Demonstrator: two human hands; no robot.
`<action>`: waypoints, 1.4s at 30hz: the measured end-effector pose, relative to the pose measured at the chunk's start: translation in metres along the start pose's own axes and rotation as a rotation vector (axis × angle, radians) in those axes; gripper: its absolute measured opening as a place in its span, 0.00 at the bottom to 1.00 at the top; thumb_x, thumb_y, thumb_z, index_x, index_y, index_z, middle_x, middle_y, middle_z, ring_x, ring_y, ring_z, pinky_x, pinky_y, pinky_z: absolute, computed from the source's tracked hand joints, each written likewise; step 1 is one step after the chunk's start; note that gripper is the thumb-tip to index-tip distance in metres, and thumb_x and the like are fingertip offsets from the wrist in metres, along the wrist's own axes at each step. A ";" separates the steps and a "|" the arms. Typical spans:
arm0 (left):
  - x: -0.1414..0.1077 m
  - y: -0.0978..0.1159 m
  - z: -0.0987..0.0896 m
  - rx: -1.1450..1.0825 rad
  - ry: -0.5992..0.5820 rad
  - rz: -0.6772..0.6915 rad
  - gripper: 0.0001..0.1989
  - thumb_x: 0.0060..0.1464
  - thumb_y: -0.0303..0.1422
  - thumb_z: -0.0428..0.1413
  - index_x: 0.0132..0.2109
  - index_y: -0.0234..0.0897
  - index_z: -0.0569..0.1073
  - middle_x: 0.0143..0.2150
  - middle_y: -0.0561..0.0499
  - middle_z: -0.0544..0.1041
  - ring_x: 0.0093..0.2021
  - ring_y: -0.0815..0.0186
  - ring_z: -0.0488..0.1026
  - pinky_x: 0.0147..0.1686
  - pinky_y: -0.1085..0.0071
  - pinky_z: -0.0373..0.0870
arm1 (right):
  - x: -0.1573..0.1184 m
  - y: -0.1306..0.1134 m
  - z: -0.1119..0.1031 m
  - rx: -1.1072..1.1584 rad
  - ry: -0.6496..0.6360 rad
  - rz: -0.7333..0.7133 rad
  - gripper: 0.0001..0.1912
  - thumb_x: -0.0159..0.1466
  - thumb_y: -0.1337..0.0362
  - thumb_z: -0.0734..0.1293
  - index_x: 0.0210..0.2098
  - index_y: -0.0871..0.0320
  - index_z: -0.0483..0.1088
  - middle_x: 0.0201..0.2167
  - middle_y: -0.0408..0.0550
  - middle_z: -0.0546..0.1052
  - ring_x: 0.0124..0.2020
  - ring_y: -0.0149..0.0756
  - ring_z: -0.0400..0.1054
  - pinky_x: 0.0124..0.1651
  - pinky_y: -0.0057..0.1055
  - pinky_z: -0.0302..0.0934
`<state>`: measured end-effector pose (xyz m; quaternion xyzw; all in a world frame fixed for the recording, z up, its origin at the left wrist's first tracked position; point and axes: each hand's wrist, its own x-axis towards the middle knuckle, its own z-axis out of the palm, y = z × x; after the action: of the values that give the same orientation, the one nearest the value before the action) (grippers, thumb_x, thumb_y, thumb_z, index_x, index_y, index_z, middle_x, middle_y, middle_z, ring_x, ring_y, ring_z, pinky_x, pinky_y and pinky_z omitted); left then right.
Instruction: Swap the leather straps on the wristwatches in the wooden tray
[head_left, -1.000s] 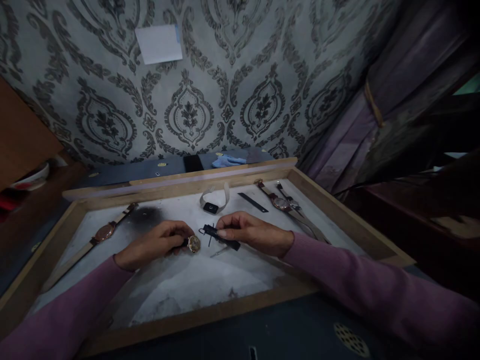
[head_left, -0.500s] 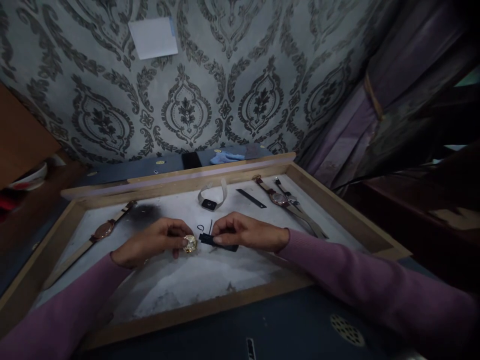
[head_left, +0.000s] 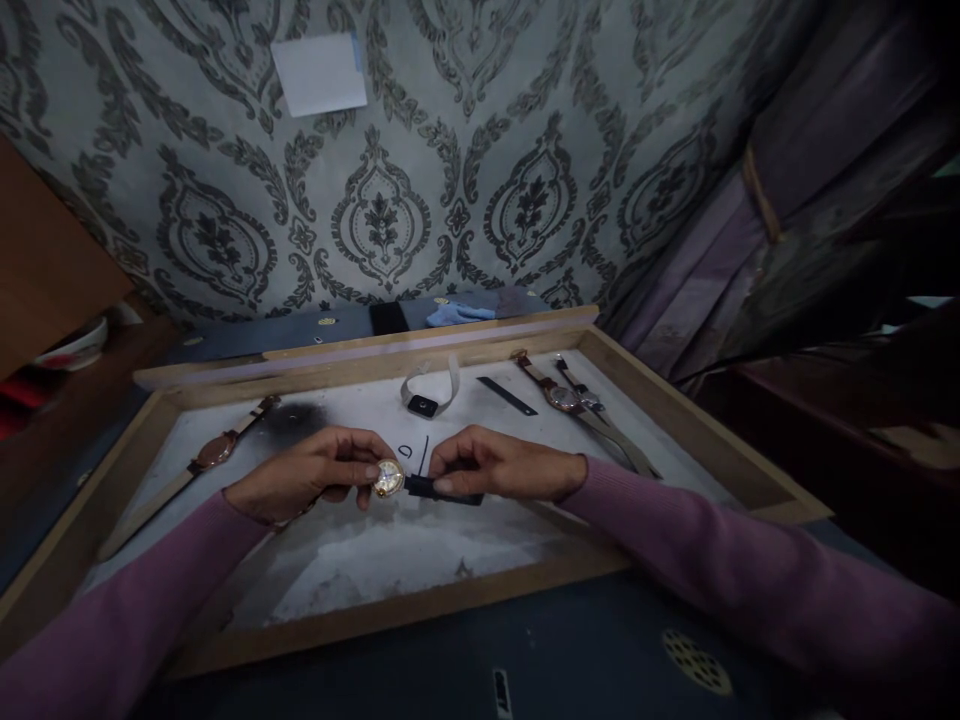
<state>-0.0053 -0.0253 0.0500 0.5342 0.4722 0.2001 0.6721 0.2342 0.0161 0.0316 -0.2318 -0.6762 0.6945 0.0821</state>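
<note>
My left hand [head_left: 322,472] pinches a round gold-rimmed watch head [head_left: 388,480] between thumb and fingers, its pale dial facing up. Close to its right side, my right hand [head_left: 506,466] is closed on a black watch strap [head_left: 421,487]. The strap's near end is at the edge of the watch head; whether they touch I cannot tell. Just beyond lie a small dark loop [head_left: 405,452] and a thin dark stick-like piece [head_left: 425,452]. Farther back stands a smartwatch [head_left: 423,406] with a pale band.
A wooden-framed tray [head_left: 360,625] with a white bottom surrounds the work. At its left lies a brown watch [head_left: 216,450]; at the right, two strapped watches [head_left: 562,398] lie side by side. A dark flat blade-like strip [head_left: 508,396] lies near the back. Behind the frame is blue cloth [head_left: 459,314].
The watch head has turned a little in my left hand and is now closer to the strap's end. The whole view has shifted slightly.
</note>
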 end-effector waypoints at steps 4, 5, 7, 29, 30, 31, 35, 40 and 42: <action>-0.002 0.002 0.002 0.001 -0.001 -0.004 0.12 0.47 0.35 0.61 0.39 0.34 0.74 0.29 0.52 0.73 0.25 0.73 0.65 0.20 0.75 0.44 | 0.000 0.001 0.000 -0.006 -0.005 0.009 0.15 0.58 0.56 0.69 0.32 0.65 0.69 0.22 0.37 0.63 0.23 0.23 0.53 0.28 0.25 0.47; -0.002 0.003 0.003 0.000 0.003 -0.003 0.12 0.47 0.35 0.60 0.38 0.34 0.74 0.30 0.52 0.73 0.25 0.72 0.65 0.20 0.75 0.44 | 0.001 0.001 -0.001 -0.006 -0.007 0.011 0.15 0.58 0.56 0.69 0.32 0.65 0.69 0.22 0.37 0.63 0.23 0.23 0.53 0.28 0.25 0.47; -0.002 0.003 0.004 0.002 0.010 -0.003 0.11 0.47 0.35 0.60 0.38 0.33 0.74 0.30 0.52 0.72 0.26 0.72 0.66 0.21 0.74 0.46 | 0.001 0.002 -0.001 -0.007 -0.008 0.012 0.16 0.58 0.55 0.69 0.32 0.65 0.70 0.22 0.37 0.63 0.23 0.23 0.53 0.28 0.25 0.47; 0.003 -0.001 0.005 0.030 -0.003 -0.021 0.10 0.46 0.34 0.61 0.35 0.33 0.71 0.27 0.54 0.72 0.27 0.71 0.65 0.24 0.75 0.53 | -0.002 0.003 0.004 -0.521 0.077 0.008 0.08 0.62 0.67 0.65 0.35 0.66 0.75 0.26 0.45 0.73 0.26 0.27 0.62 0.30 0.25 0.56; 0.003 -0.002 0.004 0.042 -0.003 -0.017 0.10 0.46 0.34 0.60 0.35 0.33 0.71 0.27 0.54 0.71 0.27 0.71 0.65 0.25 0.74 0.55 | -0.002 0.003 0.003 -0.539 0.083 0.000 0.09 0.62 0.67 0.65 0.36 0.66 0.75 0.27 0.46 0.74 0.27 0.28 0.63 0.31 0.25 0.58; 0.004 -0.003 0.004 0.062 -0.005 -0.009 0.09 0.46 0.34 0.60 0.34 0.33 0.71 0.27 0.54 0.71 0.28 0.70 0.65 0.27 0.74 0.56 | -0.002 0.003 0.003 -0.550 0.092 -0.011 0.10 0.63 0.68 0.64 0.37 0.67 0.76 0.29 0.48 0.76 0.29 0.29 0.65 0.33 0.26 0.60; 0.007 -0.008 0.004 0.221 -0.020 0.058 0.08 0.50 0.34 0.58 0.34 0.34 0.70 0.28 0.55 0.70 0.30 0.69 0.65 0.32 0.73 0.59 | -0.003 0.004 0.000 -0.536 0.118 -0.057 0.10 0.60 0.74 0.63 0.38 0.65 0.76 0.33 0.49 0.78 0.34 0.32 0.69 0.40 0.29 0.63; 0.008 -0.011 0.005 0.423 -0.001 0.158 0.08 0.55 0.36 0.54 0.34 0.35 0.69 0.28 0.56 0.66 0.30 0.69 0.62 0.31 0.72 0.59 | -0.003 0.003 -0.002 -0.417 0.152 -0.083 0.08 0.60 0.75 0.64 0.35 0.64 0.75 0.31 0.46 0.76 0.31 0.29 0.66 0.35 0.26 0.61; 0.008 -0.012 0.007 0.500 0.033 0.173 0.08 0.56 0.36 0.54 0.34 0.35 0.69 0.27 0.57 0.64 0.28 0.69 0.61 0.29 0.73 0.58 | -0.004 0.001 -0.002 -0.349 0.154 -0.078 0.07 0.59 0.75 0.64 0.35 0.64 0.74 0.27 0.43 0.73 0.28 0.26 0.63 0.31 0.24 0.58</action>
<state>0.0011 -0.0271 0.0360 0.7188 0.4703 0.1427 0.4918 0.2391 0.0159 0.0319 -0.2683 -0.7865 0.5433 0.1191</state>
